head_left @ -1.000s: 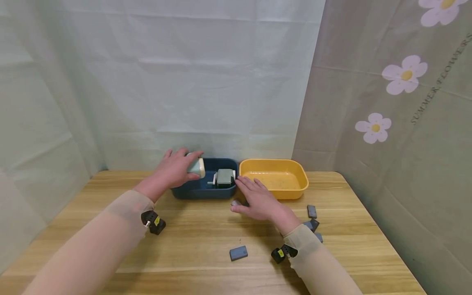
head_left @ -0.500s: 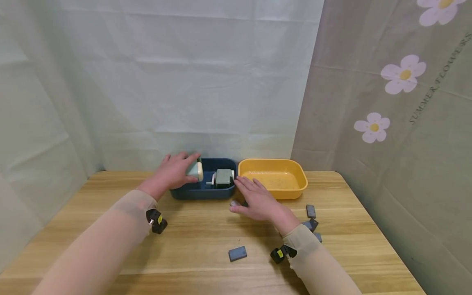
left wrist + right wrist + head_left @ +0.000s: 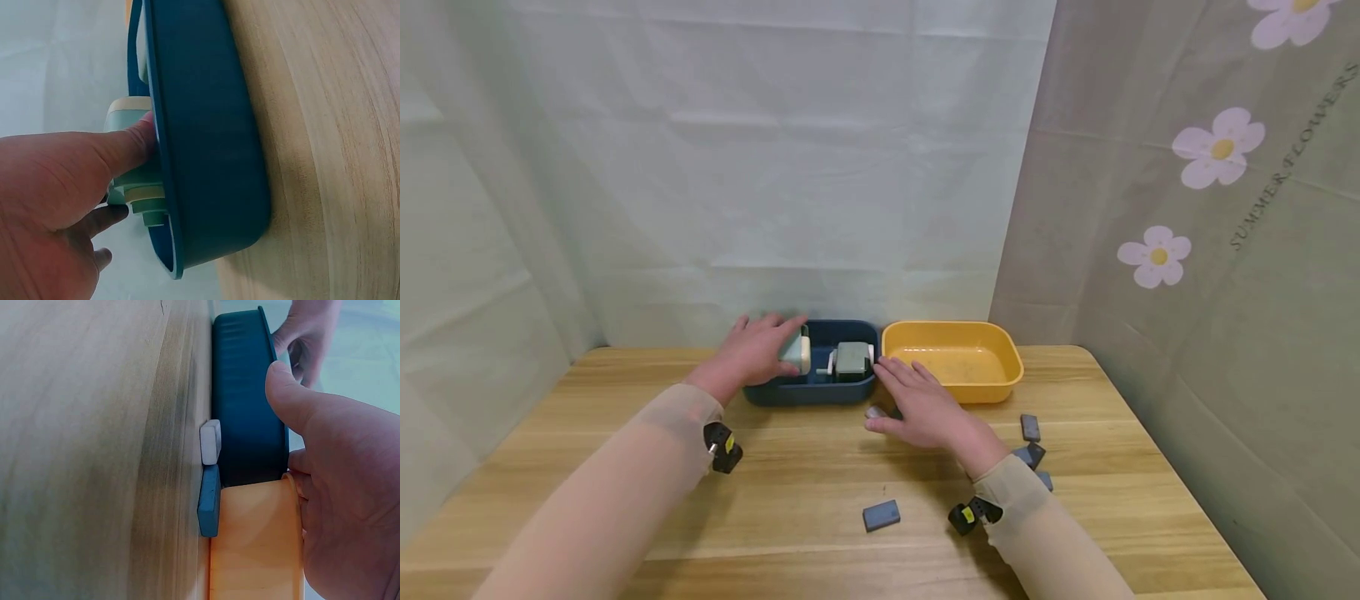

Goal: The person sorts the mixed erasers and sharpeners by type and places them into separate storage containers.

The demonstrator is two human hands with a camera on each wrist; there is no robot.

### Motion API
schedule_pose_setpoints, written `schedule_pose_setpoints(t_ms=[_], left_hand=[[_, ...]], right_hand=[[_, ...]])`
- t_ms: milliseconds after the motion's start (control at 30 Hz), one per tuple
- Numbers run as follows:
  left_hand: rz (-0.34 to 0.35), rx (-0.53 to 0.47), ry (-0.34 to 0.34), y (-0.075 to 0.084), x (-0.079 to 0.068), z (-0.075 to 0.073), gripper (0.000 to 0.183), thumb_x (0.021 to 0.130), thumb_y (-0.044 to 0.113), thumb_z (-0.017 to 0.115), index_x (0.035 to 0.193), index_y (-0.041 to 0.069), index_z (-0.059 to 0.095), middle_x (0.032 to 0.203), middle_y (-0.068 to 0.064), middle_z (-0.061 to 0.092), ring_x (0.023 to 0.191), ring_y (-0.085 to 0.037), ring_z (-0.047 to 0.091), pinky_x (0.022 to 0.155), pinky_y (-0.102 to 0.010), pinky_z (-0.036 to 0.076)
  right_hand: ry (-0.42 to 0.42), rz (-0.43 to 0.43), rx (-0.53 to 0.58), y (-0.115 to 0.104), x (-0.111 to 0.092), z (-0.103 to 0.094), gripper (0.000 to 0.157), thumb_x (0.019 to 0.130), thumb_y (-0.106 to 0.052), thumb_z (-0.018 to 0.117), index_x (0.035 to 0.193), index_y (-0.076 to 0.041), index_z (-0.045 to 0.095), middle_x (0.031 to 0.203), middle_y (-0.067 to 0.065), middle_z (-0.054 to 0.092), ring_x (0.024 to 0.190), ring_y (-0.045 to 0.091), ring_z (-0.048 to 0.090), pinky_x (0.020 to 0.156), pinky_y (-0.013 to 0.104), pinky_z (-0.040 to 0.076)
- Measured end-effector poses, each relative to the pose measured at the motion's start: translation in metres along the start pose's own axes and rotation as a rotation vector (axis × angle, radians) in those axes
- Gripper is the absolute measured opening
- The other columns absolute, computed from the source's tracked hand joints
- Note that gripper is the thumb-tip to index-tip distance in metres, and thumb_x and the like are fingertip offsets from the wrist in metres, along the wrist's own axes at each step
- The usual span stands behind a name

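My left hand (image 3: pixel 748 354) grips a pale teal pencil sharpener (image 3: pixel 795 353) with a cream end, low inside the left part of the blue bin (image 3: pixel 808 395). In the left wrist view, the thumb lies along the sharpener (image 3: pixel 128 115), and a stepped green knob (image 3: pixel 149 203) sticks out near the bin's rim. Beside it in the bin sits a grey-green pencil sharpener (image 3: pixel 853 358) with a white crank. My right hand (image 3: pixel 925 408), fingers extended, rests at the adjoining rims of the blue bin and the yellow bin (image 3: pixel 1000 390). It holds nothing.
A white block (image 3: pixel 210 442) and a blue-grey block (image 3: pixel 209 501) lie against the bins' front, under my right hand. Another blue-grey block (image 3: pixel 882 515) lies nearer on the table (image 3: pixel 790 533). Several more blocks (image 3: pixel 1030 427) lie right of the right wrist. Curtains stand behind.
My left hand has lowered the teal sharpener farther into the blue bin. The right hand keeps its place, and the whole head view has shifted slightly.
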State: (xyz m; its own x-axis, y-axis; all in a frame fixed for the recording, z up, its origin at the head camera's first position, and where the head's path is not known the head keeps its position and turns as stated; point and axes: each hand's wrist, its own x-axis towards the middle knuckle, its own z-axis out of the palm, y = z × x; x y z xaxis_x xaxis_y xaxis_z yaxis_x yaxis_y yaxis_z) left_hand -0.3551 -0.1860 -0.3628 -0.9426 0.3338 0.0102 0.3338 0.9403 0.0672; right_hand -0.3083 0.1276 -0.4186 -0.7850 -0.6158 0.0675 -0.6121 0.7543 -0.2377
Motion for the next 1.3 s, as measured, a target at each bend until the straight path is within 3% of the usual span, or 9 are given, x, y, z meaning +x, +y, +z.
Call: schedule_pose_setpoints(t_ms=[400,833,1300], left_hand=[[-0.029,-0.005,-0.066,-0.003,0.005,0.009,0.097,0.098,0.036,0.088,0.174,0.008,0.034,0.166,-0.031,0.044,0.151,-0.054,0.044,0.126,-0.078,0.018],[-0.010,0.015,-0.093,-0.004,0.006,0.014,0.094,0.101,0.039,0.085,0.172,0.004,0.035,0.166,-0.031,0.044,0.152,-0.052,0.044,0.125,-0.078,0.022],[-0.011,0.003,-0.109,-0.004,0.009,0.017,0.094,0.100,0.038,0.085,0.172,0.003,0.036,0.167,-0.031,0.043,0.152,-0.053,0.043,0.125,-0.079,0.020]], right_hand=[[-0.006,0.011,0.010,0.000,0.000,0.000,0.096,0.107,-0.062,0.065,0.176,-0.008,0.026,0.184,0.008,0.021,0.170,0.025,0.016,0.137,0.043,0.005],[-0.014,0.014,0.000,0.000,0.001,-0.001,0.096,0.107,-0.063,0.064,0.176,-0.009,0.025,0.183,0.009,0.021,0.170,0.024,0.016,0.137,0.042,0.004],[-0.012,0.003,-0.009,-0.001,0.001,-0.002,0.096,0.107,-0.064,0.063,0.176,-0.008,0.025,0.183,0.009,0.021,0.170,0.025,0.016,0.137,0.043,0.005]])
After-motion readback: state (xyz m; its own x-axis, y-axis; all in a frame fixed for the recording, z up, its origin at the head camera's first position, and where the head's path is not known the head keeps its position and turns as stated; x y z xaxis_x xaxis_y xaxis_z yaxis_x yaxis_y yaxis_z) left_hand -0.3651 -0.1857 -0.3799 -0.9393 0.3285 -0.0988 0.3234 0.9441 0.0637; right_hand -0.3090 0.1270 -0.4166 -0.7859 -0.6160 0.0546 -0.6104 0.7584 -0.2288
